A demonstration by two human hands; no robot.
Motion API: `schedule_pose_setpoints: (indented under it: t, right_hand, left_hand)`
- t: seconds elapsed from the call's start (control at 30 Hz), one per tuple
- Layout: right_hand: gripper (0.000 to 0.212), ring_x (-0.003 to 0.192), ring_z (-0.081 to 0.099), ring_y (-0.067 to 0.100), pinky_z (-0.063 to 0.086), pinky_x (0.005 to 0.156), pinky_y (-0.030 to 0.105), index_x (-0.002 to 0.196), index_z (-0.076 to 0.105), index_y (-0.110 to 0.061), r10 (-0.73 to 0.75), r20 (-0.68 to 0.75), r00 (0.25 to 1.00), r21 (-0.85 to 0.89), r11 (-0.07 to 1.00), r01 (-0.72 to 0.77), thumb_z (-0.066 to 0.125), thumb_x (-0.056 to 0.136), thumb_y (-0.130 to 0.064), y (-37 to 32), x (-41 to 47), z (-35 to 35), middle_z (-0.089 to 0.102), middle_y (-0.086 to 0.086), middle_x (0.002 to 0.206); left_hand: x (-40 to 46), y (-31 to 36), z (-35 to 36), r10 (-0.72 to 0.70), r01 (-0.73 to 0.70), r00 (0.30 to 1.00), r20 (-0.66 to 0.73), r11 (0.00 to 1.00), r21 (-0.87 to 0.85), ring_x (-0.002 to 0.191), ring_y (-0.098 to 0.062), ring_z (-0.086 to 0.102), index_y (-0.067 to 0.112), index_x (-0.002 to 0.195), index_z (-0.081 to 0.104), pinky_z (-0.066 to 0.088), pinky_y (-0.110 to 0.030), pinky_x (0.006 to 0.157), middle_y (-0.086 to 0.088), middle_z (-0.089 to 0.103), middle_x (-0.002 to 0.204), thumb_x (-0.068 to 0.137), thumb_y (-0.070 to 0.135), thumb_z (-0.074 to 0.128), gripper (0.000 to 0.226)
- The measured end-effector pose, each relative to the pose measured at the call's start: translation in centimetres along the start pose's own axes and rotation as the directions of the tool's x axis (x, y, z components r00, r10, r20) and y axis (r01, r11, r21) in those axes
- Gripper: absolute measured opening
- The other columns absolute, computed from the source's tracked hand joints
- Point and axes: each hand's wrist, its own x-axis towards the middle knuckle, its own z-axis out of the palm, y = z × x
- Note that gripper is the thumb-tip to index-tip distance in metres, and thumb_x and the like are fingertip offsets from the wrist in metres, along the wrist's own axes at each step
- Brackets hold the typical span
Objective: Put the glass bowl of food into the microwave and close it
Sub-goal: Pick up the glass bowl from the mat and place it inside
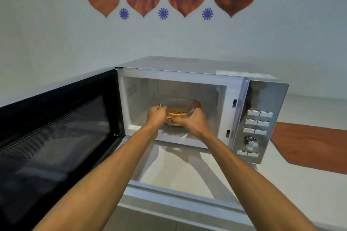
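Note:
A clear glass bowl point(177, 108) with orange-yellow food in it is inside the cavity of a silver microwave point(187, 73), low over its floor. My left hand point(156, 115) grips the bowl's left rim and my right hand point(195, 120) wraps its right side. Both forearms reach in through the opening. The microwave's black door point(56, 127) stands wide open to the left. Whether the bowl's base touches the turntable is hidden by my hands.
The control panel point(256, 124) with buttons and a round knob is on the microwave's right. The microwave stands on a white counter point(178, 174) with a brown patch point(309, 146) at the right. A wall with brown and blue decoration rises behind.

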Motion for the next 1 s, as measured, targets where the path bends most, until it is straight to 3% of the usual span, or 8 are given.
schedule_pose_setpoints:
  t: [0.13, 0.27, 0.37, 0.47, 0.6, 0.73, 1.0]
  right_hand:
    - [0.099, 0.113, 0.058, 0.020, 0.051, 0.099, 0.031, 0.133, 0.041, -0.027, 0.014, -0.010, 1.000, 0.075, 0.997, -0.013, 0.096, 0.051, -0.037, 0.9, 2.0, 0.2, 0.059, 0.001, 0.127]
    - [0.087, 0.119, 0.055, 0.021, 0.045, 0.104, 0.030, 0.131, 0.048, -0.028, 0.154, 0.030, 0.988, 0.111, 0.982, -0.156, 0.091, 0.057, -0.044, 2.2, 3.6, 0.7, 0.058, 0.000, 0.131]
    - [0.098, 0.118, 0.056, 0.020, 0.044, 0.105, 0.029, 0.131, 0.049, -0.027, 0.146, -0.026, 0.989, 0.126, 0.982, -0.141, 0.090, 0.046, -0.054, 2.8, 4.8, 1.1, 0.060, -0.001, 0.130]
    - [0.102, 0.115, 0.058, 0.020, 0.044, 0.099, 0.025, 0.131, 0.047, -0.025, 0.136, -0.074, 0.988, 0.076, 0.989, -0.130, 0.092, 0.044, -0.054, 3.0, 5.6, 1.4, 0.062, -0.001, 0.127]
    - [0.106, 0.115, 0.059, 0.023, 0.042, 0.094, 0.021, 0.132, 0.044, -0.024, 0.126, -0.093, 0.988, 0.029, 0.992, -0.124, 0.093, 0.041, -0.052, 3.6, 6.4, 1.8, 0.062, 0.001, 0.127]
    - [0.108, 0.119, 0.058, 0.025, 0.045, 0.102, 0.030, 0.135, 0.041, -0.023, 0.125, -0.095, 0.988, 0.006, 0.992, -0.125, 0.095, 0.044, -0.047, 3.7, 7.0, 2.2, 0.060, 0.003, 0.132]
    - [0.108, 0.120, 0.057, 0.027, 0.043, 0.102, 0.030, 0.138, 0.040, -0.019, 0.116, -0.089, 0.989, -0.008, 0.993, -0.118, 0.096, 0.047, -0.042, 4.4, 7.8, 2.4, 0.060, 0.006, 0.133]
  left_hand:
    - [2.1, 0.0, 0.8, -0.001, 0.001, 1.000, 0.001, 1.000, 0.024, 0.091, -0.023, 0.059, 0.007, 0.102, 0.063, 0.047, -0.030, 0.071, -0.011, 0.064, 0.096, 0.094, 0.018, 0.044, 0.023]
    - [3.9, -0.2, 1.5, -0.040, 0.041, 0.999, -0.014, 0.998, 0.057, 0.086, -0.023, 0.055, 0.009, 0.088, 0.060, 0.048, -0.034, 0.076, -0.009, 0.058, 0.084, 0.090, 0.017, 0.050, 0.013]
    - [5.0, 0.1, 2.0, -0.080, 0.081, 0.997, -0.024, 0.993, 0.081, 0.083, -0.023, 0.051, 0.010, 0.089, 0.062, 0.043, -0.034, 0.074, -0.009, 0.056, 0.082, 0.085, 0.015, 0.056, 0.009]
    - [5.9, 0.2, 2.5, -0.093, 0.095, 0.995, -0.022, 0.988, 0.126, 0.083, -0.025, 0.048, 0.002, 0.108, 0.066, 0.038, -0.033, 0.073, -0.011, 0.052, 0.088, 0.087, 0.014, 0.055, 0.027]
    - [6.6, -0.2, 2.6, -0.073, 0.072, 0.997, 0.001, 0.990, 0.120, 0.082, -0.026, 0.049, 0.008, 0.084, 0.061, 0.039, -0.033, 0.074, -0.013, 0.054, 0.087, 0.086, 0.011, 0.054, 0.008]
    - [7.5, -0.2, 2.7, -0.065, 0.064, 0.998, -0.001, 0.987, 0.147, 0.080, -0.027, 0.050, 0.007, 0.083, 0.063, 0.039, -0.033, 0.072, -0.014, 0.055, 0.084, 0.088, 0.014, 0.051, 0.015]
    - [8.5, -1.3, 3.0, -0.065, 0.063, 0.998, 0.007, 0.989, 0.130, 0.068, -0.023, 0.048, 0.014, 0.063, 0.053, 0.037, -0.032, 0.068, -0.006, 0.051, 0.065, 0.087, 0.016, 0.050, 0.024]
